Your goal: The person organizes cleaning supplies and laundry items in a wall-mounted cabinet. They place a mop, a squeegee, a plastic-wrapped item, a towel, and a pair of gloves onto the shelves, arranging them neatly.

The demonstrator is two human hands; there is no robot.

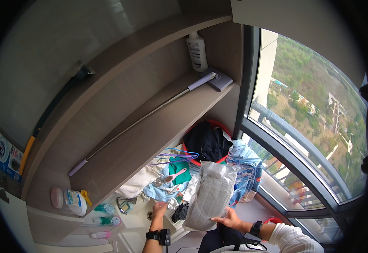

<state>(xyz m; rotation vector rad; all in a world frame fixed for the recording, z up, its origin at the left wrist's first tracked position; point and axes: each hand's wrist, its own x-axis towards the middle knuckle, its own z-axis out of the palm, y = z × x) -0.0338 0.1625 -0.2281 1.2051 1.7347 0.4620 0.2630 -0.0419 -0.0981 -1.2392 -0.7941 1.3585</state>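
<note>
My right hand (230, 219) grips the lower right edge of a clear plastic bag (213, 193) that holds grey folded fabric pads. The bag is tilted up in front of a heap of clothes. My left hand (159, 208) is over the white sink (139, 213), its fingers curled, close to a crumpled white piece (172, 203). Whether the fingers touch that piece cannot be told. Between the hands lies a black crumpled bag or cloth (180, 212). A pink brush (175, 175) rests on green cloth (180, 164) in the heap, near blue and purple hangers (184, 155).
Behind the bag stands a red bucket (186, 150) with dark clothing (207, 142). A wooden shelf (158, 126) overhangs the sink, bearing a long-handled flat squeegee or mop (162, 105) and a white bottle (197, 52). Green bottles (106, 220) stand at left. A window (310, 120) borders the right.
</note>
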